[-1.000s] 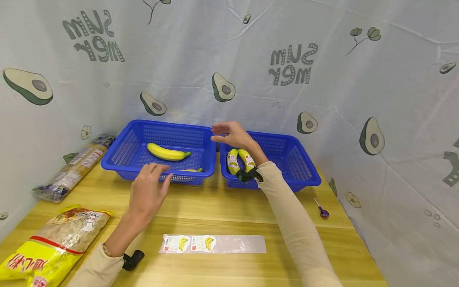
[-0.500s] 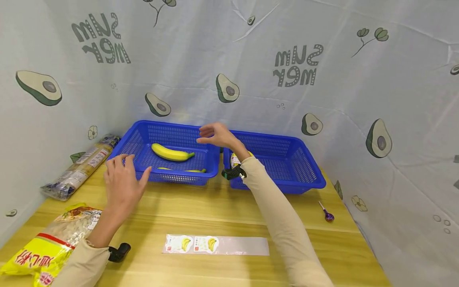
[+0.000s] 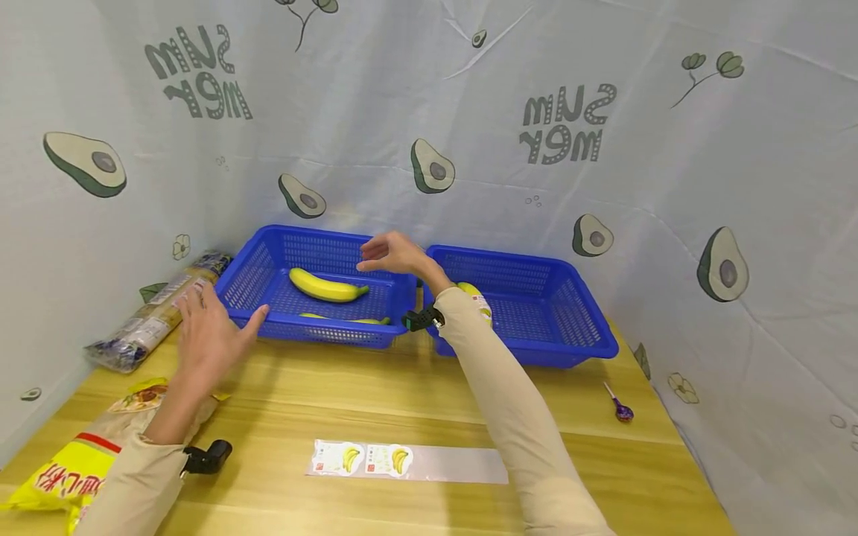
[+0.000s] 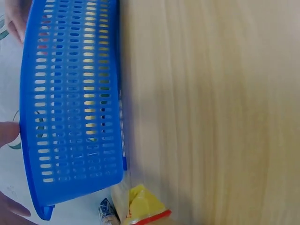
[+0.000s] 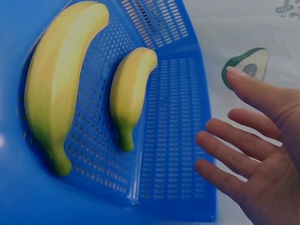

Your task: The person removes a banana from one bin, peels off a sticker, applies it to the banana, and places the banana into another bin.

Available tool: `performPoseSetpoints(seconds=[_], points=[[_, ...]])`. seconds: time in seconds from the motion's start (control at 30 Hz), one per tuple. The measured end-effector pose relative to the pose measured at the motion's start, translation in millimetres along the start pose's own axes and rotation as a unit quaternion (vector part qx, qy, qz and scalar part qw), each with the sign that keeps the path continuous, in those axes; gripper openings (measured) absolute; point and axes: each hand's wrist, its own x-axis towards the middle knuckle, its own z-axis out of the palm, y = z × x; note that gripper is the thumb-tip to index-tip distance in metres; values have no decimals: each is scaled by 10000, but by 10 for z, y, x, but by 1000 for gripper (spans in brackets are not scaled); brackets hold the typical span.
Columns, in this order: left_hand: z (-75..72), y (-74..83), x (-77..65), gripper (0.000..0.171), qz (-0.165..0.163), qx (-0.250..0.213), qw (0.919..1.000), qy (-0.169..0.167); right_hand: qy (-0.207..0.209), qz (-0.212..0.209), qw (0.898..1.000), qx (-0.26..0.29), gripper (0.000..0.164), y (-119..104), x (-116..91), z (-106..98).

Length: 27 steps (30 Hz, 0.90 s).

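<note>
My left hand (image 3: 211,335), fingers spread and holding nothing, hovers by the front left corner of the left blue basket (image 3: 322,333); whether the thumb touches the rim I cannot tell. Over that basket's right end is my right hand (image 3: 395,254), its fingers relaxed and apart, also without anything in it. Two bananas lie in the left basket: a rear banana (image 3: 328,286) and a front banana (image 5: 56,89), the latter mostly hidden by the front wall in the head view. In the right blue basket (image 3: 536,350), a labelled banana (image 3: 479,301) shows partly behind my right sleeve.
A strip of banana stickers (image 3: 456,464) lies on the wooden table (image 3: 375,394). To the left are a yellow bag of pasta (image 3: 80,461) and a long clear-wrapped packet (image 3: 150,320). A purple lollipop (image 3: 623,412) lies at the right. A printed curtain (image 3: 375,97) hangs behind.
My left hand has moved left, from the front of the left basket to its corner, and spread wider. The right hand has shifted left from between the baskets to over the left one.
</note>
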Motion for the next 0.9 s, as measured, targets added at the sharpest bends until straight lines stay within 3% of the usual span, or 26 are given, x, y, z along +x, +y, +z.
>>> performPoseSetpoints(seconds=[0.1, 0.17, 0.37, 0.47, 0.57, 0.7, 0.9], points=[[-40, -47, 35, 110, -166, -124, 9994, -278, -131, 2, 9999, 21, 51, 28, 72, 42], [-58, -78, 56, 101, -155, -238, 9993, -245, -229, 8, 9997, 67, 53, 50, 120, 67], [-81, -172, 130, 53, 134, -581, 9962, 632, -315, 139, 9993, 136, 55, 115, 234, 99], [-111, -220, 168, 43, -79, -812, 9935, 790, -328, 189, 9991, 212, 55, 140, 280, 121], [-155, -256, 206, 40, -430, -1268, 9895, 537, -350, 208, 9987, 311, 55, 153, 317, 155], [-226, -289, 254, 44, -968, -2096, 9730, -1, -358, 294, 9973, 569, 54, 166, 360, 202], [-301, -301, 317, 47, -1648, -3108, 9353, -384, -410, 424, 9949, 815, 55, 179, 437, 257]])
